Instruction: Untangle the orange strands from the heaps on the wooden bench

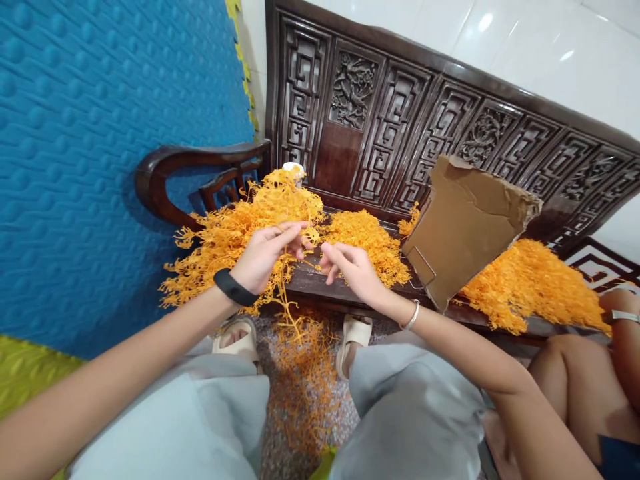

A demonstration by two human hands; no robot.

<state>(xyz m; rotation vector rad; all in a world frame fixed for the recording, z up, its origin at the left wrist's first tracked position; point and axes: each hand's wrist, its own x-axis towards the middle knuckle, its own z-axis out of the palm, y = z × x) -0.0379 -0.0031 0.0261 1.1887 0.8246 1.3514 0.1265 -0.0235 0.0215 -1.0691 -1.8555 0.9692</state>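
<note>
My left hand (277, 250), with a black band on its wrist, is closed in a pinch on an orange branching strand (287, 308) that hangs below the fingers. Facing it, a little to the right, my right hand (351, 268) has its thumb and fingers pinched together; what they hold, if anything, is too small to make out. A large heap of orange branching strands (215, 250) lies on the bench beside and behind my left hand. Just behind my right hand is a pile of small orange pieces (363, 237).
A torn cardboard piece (467, 227) leans on the dark carved wooden bench (345, 160). Beyond it sits another orange pile (540, 287), near another person's knee (563, 367). Orange scraps (305, 380) litter the floor between my feet. Blue foam matting (100, 133) is at left.
</note>
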